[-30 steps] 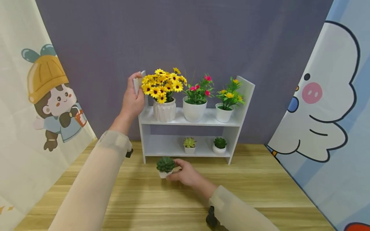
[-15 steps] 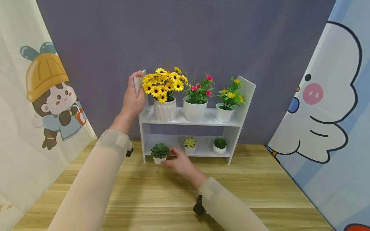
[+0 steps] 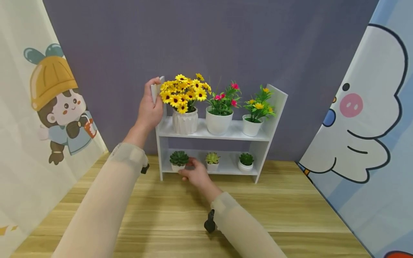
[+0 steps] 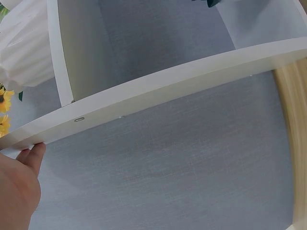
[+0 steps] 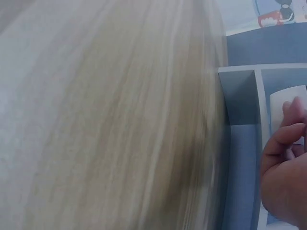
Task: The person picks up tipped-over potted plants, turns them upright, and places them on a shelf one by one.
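A white two-tier shelf (image 3: pixel 278 111) stands on the wooden table. At its upper left side panel, my left hand (image 3: pixel 150 111) grips the edge; the left wrist view shows the fingers against that side panel (image 4: pixel 158 88). My right hand (image 3: pixel 197 175) pinches the white pot of a dark green succulent (image 3: pixel 179 158) at the left end of the lower tier. The right wrist view has the right hand (image 5: pixel 284 179) around this white pot (image 5: pixel 280 103), partly hidden by the fingers. A light green succulent (image 3: pixel 212 158) sits just right of the right hand.
Another potted succulent (image 3: pixel 246 159) is on the lower tier's right. Above stand pots of yellow daisies (image 3: pixel 185 96), pink flowers (image 3: pixel 219 120) and small yellow flowers (image 3: pixel 252 126). A grey cloth backdrop (image 3: pixel 206 39) hangs behind; the wooden table (image 3: pixel 274 208) extends in front.
My right hand has carried the dark green succulent from over the table, back and slightly left, onto the shelf's lower tier. The left hand has kept its grip on the side panel.
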